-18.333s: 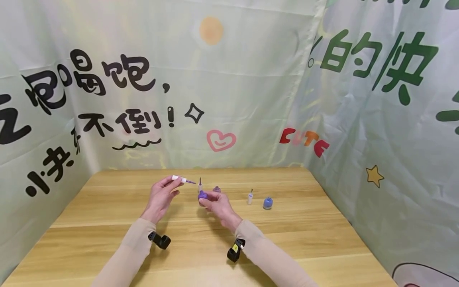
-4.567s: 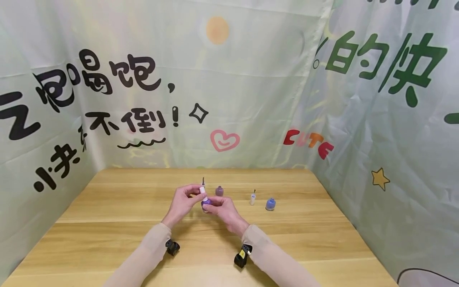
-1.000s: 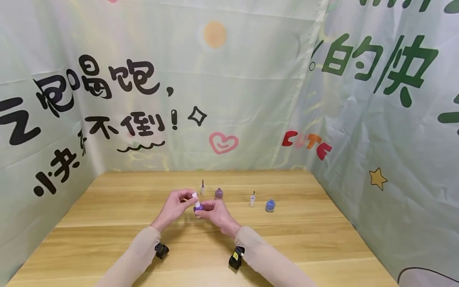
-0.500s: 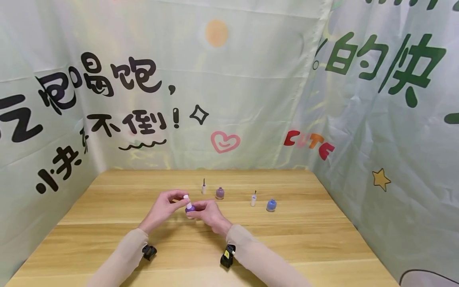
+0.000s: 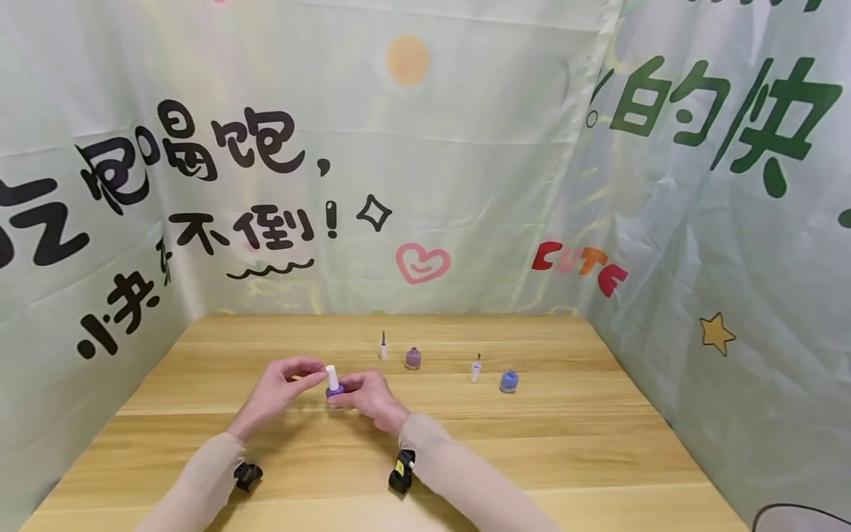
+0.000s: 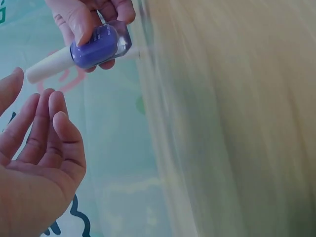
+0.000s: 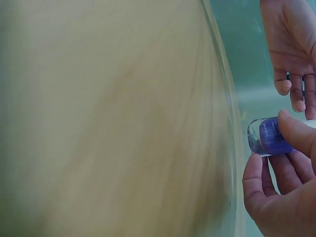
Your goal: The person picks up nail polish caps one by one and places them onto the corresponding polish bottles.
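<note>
your right hand (image 5: 372, 397) pinches the purple bottle (image 5: 335, 391) by its body, thumb on one side and fingers on the other, which seems the sensible place to hold it, since that leaves the neck and the white cap (image 5: 332, 377) free above your grip. the bottle is near your side of the other polish things, to the left of them, with its cap seated on top and tilted only slightly; your thumb and fingers mask its base, so i cannot tell whether it touches the table (image 5: 465, 462). your left hand (image 5: 282, 384) holds nothing: the left wrist view shows the thumb and fingers loosely parted, with a small gap to the cap's end, a pose that probably suits turning or letting go of that cap without knocking it. farther back, a mauve bottle (image 5: 414, 360) stands uncapped, with a brush cap (image 5: 383, 350) upright just to its left, and over to the right a blue bottle (image 5: 509, 383) stands uncapped, with a second brush cap (image 5: 475, 372) on its left. both brushes point upward, likely so the bristles keep clear of the wood, and each sits near one bottle, perhaps so you can match them by colour.
</note>
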A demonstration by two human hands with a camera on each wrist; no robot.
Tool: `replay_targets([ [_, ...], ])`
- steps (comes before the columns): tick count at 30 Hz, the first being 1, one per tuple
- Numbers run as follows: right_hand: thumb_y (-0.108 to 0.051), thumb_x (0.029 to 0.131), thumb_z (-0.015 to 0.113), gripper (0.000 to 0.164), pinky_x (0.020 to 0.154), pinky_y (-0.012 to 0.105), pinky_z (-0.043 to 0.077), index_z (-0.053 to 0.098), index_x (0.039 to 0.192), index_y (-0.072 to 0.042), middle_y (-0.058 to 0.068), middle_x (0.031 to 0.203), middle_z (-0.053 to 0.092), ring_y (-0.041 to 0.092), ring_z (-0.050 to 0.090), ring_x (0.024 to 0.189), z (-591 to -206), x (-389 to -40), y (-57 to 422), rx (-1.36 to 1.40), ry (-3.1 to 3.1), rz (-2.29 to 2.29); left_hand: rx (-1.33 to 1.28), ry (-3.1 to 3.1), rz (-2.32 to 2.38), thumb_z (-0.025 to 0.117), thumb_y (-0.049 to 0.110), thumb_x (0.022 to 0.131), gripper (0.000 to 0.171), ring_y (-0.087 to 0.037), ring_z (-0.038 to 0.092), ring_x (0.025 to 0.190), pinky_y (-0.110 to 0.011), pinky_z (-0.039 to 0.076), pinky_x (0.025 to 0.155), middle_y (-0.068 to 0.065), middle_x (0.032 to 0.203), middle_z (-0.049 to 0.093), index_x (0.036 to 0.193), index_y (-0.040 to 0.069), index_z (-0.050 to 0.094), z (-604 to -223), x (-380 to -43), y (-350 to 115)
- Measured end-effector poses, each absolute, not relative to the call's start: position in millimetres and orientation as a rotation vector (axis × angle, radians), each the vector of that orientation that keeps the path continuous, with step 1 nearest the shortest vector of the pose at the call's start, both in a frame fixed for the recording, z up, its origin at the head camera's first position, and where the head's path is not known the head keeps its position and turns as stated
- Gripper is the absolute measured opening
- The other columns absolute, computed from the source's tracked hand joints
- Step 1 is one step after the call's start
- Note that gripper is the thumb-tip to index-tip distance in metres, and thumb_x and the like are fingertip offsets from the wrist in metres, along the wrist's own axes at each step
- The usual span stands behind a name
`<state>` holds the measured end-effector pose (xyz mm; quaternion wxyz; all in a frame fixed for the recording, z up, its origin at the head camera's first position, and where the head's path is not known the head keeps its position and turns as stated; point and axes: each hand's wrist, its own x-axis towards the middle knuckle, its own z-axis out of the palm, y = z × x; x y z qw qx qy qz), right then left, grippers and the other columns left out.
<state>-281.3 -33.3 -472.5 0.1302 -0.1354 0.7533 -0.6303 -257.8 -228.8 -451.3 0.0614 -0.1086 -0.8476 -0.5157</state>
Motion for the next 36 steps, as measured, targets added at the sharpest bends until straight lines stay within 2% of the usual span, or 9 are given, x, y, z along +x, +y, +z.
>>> replay_targets([
  [7, -0.002, 0.076, 0.082, 0.023, 0.075, 0.025, 0.054, 0.077, 0.098, -0.006, 0.006, 0.092, 0.076, 0.010, 0.068, 0.082, -470.2, -284.3, -48.8, -0.331, 2.202, -1.832, -0.254, -2.590, -1.456, 0.072, 0.036, 0.089, 0.042, -0.017, 0.066, 0.093, -0.027, 0.052, 0.076, -0.010, 0.109, 0.072, 0.116, 0.004, 0.069, -454.4, -255.9, -245.0],
  [12, -0.001, 0.076, 0.082, 0.023, 0.077, 0.022, 0.054, 0.077, 0.097, -0.006, 0.006, 0.090, 0.077, 0.008, 0.068, 0.082, -471.6, -286.6, -60.1, -0.332, 2.201, -1.834, -0.219, -2.594, -1.436, 0.072, 0.032, 0.090, 0.038, -0.017, 0.065, 0.094, -0.026, 0.052, 0.075, -0.011, 0.110, 0.072, 0.115, 0.003, 0.069, -455.9, -253.3, -255.6],
  [20, 0.002, 0.073, 0.083, 0.024, 0.072, 0.020, 0.053, 0.078, 0.095, -0.006, 0.004, 0.087, 0.076, 0.007, 0.067, 0.077, -472.5, -287.0, -75.1, -0.354, 2.256, -1.804, -0.189, -2.627, -1.432, 0.071, 0.026, 0.091, 0.029, -0.011, 0.063, 0.088, -0.026, 0.051, 0.073, -0.011, 0.102, 0.071, 0.107, 0.002, 0.070, -456.4, -245.8, -272.6],
  [36, 0.005, 0.069, 0.085, 0.027, 0.064, 0.019, 0.052, 0.078, 0.093, -0.006, 0.002, 0.080, 0.075, 0.006, 0.066, 0.072, -466.6, -285.3, -99.3, -0.392, 2.343, -1.724, -0.166, -2.644, -1.514, 0.071, 0.032, 0.091, 0.040, -0.008, 0.063, 0.084, -0.027, 0.052, 0.071, -0.012, 0.101, 0.071, 0.113, 0.000, 0.067, -453.1, -237.6, -287.6],
])
